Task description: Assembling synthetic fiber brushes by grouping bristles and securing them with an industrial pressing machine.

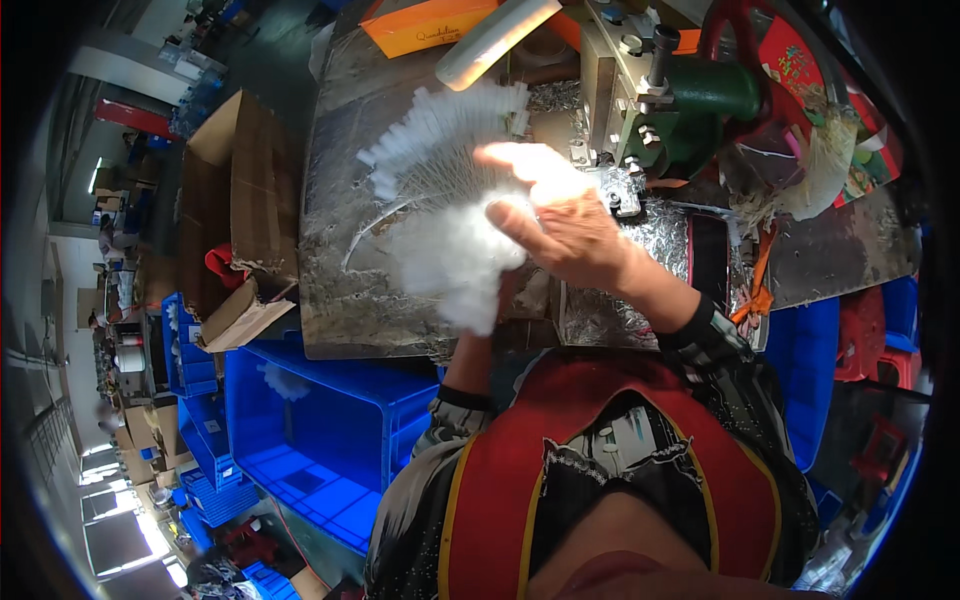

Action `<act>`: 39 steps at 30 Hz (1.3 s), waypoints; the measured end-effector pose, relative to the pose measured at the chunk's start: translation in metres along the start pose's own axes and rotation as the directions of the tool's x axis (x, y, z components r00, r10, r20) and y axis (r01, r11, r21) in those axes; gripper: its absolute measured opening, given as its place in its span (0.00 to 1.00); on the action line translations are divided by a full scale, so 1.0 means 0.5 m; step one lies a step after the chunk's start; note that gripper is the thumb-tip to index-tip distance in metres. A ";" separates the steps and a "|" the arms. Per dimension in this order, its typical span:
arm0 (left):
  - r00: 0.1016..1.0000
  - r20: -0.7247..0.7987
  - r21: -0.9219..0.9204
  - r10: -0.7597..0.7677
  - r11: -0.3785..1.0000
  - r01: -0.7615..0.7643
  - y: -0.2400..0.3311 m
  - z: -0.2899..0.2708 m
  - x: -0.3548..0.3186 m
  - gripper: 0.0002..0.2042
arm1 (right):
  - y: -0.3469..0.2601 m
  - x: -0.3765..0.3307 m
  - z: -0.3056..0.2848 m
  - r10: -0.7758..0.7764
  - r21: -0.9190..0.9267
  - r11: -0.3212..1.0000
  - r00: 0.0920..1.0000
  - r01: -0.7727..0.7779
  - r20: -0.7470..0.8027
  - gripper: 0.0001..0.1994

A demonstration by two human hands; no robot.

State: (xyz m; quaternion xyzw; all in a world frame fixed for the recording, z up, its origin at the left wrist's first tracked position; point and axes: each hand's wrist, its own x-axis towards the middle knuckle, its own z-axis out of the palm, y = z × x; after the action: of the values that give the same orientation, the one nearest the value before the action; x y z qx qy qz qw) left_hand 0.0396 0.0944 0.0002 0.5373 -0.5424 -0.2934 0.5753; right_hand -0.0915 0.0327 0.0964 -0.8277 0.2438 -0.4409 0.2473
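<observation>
Thin wire-like stems with white tubular tips lie fanned out in a pile (450, 125) on the worktable. A second bunch of white-tipped stems (455, 265), blurred and glaring, is raised over my left forearm. My left hand (513, 284) is mostly hidden beneath and behind this bunch and appears to grip it; its fingers do not show. My right hand (570, 215) is above the stems' far end, its thumb and fingers apart, the thumb touching or just over the bunch. Glare hides any small thing between them. Right beside it stands a green bench machine (690, 105) with a metal clamp block.
A dark phone-like slab (708, 250) lies right of my right wrist, near an orange strip (762, 270). Behind stand an orange box (425, 25) and a pale bar (497, 42). An open cardboard box (240, 190) and a blue crate (310, 400) flank the table's left side.
</observation>
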 end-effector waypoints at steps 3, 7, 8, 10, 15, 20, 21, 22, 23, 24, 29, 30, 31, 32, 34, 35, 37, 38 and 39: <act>0.997 0.081 -0.001 0.022 1.000 -0.022 -0.009 0.001 0.004 0.18 | 0.013 -0.011 0.031 -0.046 -0.199 0.979 0.998 0.053 0.041 0.19; 0.985 0.172 0.009 0.023 1.000 -0.025 -0.016 -0.011 -0.016 0.19 | -0.034 0.021 -0.023 -0.237 -0.099 0.968 0.971 0.232 -0.034 0.12; 0.979 0.201 0.008 0.029 0.999 -0.031 -0.020 -0.012 -0.014 0.19 | -0.038 0.026 -0.022 -0.268 -0.108 0.958 0.963 0.265 -0.012 0.12; 0.965 0.258 0.005 0.041 0.999 -0.044 -0.026 -0.012 -0.011 0.20 | -0.049 0.018 -0.015 -0.268 -0.099 0.954 0.952 0.284 0.148 0.11; 0.918 0.391 0.001 0.067 0.997 -0.073 -0.035 -0.008 -0.010 0.20 | -0.039 0.017 -0.011 -0.183 -0.028 0.982 0.972 0.189 0.145 0.15; 0.958 -0.050 -0.416 -0.283 0.878 0.238 0.020 -0.078 0.046 0.15 | -0.008 0.017 -0.027 -0.035 -0.028 0.999 0.990 0.031 -0.135 0.09; 0.940 -0.154 -0.475 -0.304 0.857 0.200 0.019 -0.107 0.061 0.14 | 0.021 0.008 -0.009 0.039 0.011 0.999 0.988 -0.038 -0.151 0.07; 0.905 -0.243 -0.385 -0.349 0.891 0.240 0.016 -0.141 0.077 0.12 | 0.051 -0.004 0.005 0.176 -0.019 0.984 0.981 -0.178 -0.081 0.07; 0.853 -0.364 -0.278 -0.375 0.917 0.284 0.015 -0.197 0.079 0.10 | 0.074 -0.010 0.033 0.298 -0.031 0.954 0.954 -0.298 0.000 0.07; 0.839 -0.393 -0.120 -0.376 0.926 0.359 0.005 -0.252 0.083 0.15 | 0.095 -0.015 0.054 0.382 -0.080 0.923 0.921 -0.377 0.073 0.07; 0.888 -0.454 0.739 0.073 0.588 0.329 -0.174 -0.466 0.063 0.37 | 0.177 -0.027 0.142 0.339 -0.273 0.916 0.930 -0.293 0.140 0.10; 0.876 -0.456 0.753 -0.153 0.458 0.472 -0.190 -0.468 0.060 0.39 | 0.183 -0.022 0.154 0.338 -0.240 0.921 0.937 -0.308 0.094 0.11; 0.804 -0.467 0.763 -0.367 0.292 0.576 -0.203 -0.474 0.057 0.41 | 0.191 -0.019 0.166 0.336 -0.237 0.921 0.938 -0.308 0.088 0.11; 0.815 -0.503 0.824 -0.287 0.126 0.553 -0.210 -0.440 0.055 0.40 | 0.202 -0.016 0.174 0.330 -0.249 0.919 0.942 -0.305 0.065 0.11; 0.832 -0.527 0.830 -0.170 0.106 0.548 -0.168 -0.386 0.062 0.40 | 0.209 -0.003 0.182 0.365 -0.273 0.900 0.930 -0.340 0.048 0.11; 0.830 -0.555 0.826 -0.060 0.084 0.558 -0.135 -0.361 0.064 0.41 | 0.211 0.001 0.188 0.367 -0.272 0.899 0.929 -0.343 0.040 0.11; 0.862 -0.501 0.836 0.078 0.302 0.458 -0.104 -0.322 0.074 0.30 | 0.212 0.012 0.197 0.417 -0.385 0.849 0.906 -0.362 0.068 0.11; 0.883 -0.451 0.837 0.132 0.407 0.367 -0.112 -0.305 0.081 0.25 | 0.213 0.019 0.193 0.458 -0.404 0.829 0.884 -0.386 0.095 0.11; 0.903 -0.402 0.719 -0.153 0.557 0.415 -0.093 -0.263 0.102 0.22 | 0.214 0.023 0.188 0.457 -0.405 0.829 0.884 -0.386 0.093 0.11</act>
State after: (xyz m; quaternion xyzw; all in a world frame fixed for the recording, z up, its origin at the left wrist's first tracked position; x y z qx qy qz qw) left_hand 0.1870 0.0753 -0.0059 0.8533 -0.4282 -0.0300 0.2960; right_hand -0.0257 -0.0372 -0.0094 -0.8220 0.4765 -0.2411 0.1979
